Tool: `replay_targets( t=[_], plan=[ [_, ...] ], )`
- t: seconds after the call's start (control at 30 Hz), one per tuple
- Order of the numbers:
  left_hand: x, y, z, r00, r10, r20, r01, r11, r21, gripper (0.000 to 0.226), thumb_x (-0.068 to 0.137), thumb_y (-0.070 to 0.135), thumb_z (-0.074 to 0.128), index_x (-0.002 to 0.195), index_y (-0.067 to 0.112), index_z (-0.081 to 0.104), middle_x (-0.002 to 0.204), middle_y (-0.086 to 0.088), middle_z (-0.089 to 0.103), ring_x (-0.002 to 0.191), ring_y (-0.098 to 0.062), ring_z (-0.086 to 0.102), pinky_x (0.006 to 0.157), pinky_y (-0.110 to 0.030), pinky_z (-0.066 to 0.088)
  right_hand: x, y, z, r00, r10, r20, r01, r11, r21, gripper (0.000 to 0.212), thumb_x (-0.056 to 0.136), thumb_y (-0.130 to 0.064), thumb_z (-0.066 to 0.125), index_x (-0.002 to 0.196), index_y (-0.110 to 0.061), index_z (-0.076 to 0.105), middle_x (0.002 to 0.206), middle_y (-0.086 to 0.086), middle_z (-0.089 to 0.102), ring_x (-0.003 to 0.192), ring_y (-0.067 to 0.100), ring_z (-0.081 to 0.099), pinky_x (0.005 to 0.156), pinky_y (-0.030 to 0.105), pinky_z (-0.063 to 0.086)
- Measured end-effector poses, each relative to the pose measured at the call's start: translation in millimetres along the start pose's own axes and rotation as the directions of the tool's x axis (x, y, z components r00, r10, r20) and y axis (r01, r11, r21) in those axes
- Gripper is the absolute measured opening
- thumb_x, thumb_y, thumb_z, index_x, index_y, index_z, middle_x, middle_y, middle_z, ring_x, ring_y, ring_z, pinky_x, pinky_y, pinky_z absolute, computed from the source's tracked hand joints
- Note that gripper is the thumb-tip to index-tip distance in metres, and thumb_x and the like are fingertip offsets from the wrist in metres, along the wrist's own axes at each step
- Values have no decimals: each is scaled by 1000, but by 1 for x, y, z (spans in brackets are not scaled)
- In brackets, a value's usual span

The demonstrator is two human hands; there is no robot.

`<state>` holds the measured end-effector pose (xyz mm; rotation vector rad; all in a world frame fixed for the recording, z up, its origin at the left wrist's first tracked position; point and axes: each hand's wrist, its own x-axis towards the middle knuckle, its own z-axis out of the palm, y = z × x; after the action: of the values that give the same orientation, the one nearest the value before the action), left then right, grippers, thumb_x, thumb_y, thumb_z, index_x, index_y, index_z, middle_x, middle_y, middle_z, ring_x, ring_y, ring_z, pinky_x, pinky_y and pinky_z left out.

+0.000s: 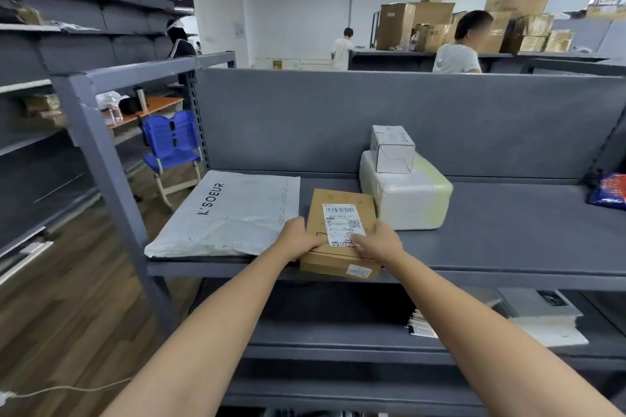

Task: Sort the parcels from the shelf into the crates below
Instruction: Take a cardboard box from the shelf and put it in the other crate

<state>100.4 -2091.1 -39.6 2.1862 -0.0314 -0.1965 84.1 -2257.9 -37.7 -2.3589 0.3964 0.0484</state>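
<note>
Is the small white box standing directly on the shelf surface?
No, the small white box sits on top of the white wrapped parcel, which itself rests on the shelf.

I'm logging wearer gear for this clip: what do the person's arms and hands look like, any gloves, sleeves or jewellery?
Both forearms are bare, with no sleeves in view. The left hand and right hand wear no gloves; no watch, ring or bracelet shows.

left hand (298, 239): arm outstretched, fingers curled, gripping.
right hand (379, 240): arm outstretched, palm down, fingers pressing.
</note>
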Motion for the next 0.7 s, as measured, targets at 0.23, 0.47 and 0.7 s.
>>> replay_targets(
  t=[0.23,0.47,0.7],
  plan=[
    [-94,-7,2,996,0,-90,-9,994,-107,39,82,28,69,110,1,64,112,-13,67,100,-24,62,78,-28,44,-74,20,-9,999,-30,-39,35,991,132,46,79,-31,62,119,-7,57,123,17,55,117,33,49,100,41,45],
    [-207,-34,11,975,-70,-209,68,998,-17,42,87,36,64,109,5,49,105,-1,57,92,-15,52,59,-22,37,-174,39,12,993,-106,46,98,984,150,44,85,-22,59,125,-7,50,127,16,52,121,33,47,104,45,41],
    [-292,-88,-12,935,-136,-328,169,983,75,48,87,38,64,119,5,48,122,-9,58,109,-24,57,79,-32,44,-250,37,69,970,-189,151,160,970,183,43,81,-23,60,120,-6,52,123,15,59,116,33,53,99,47,44]
  ],
)
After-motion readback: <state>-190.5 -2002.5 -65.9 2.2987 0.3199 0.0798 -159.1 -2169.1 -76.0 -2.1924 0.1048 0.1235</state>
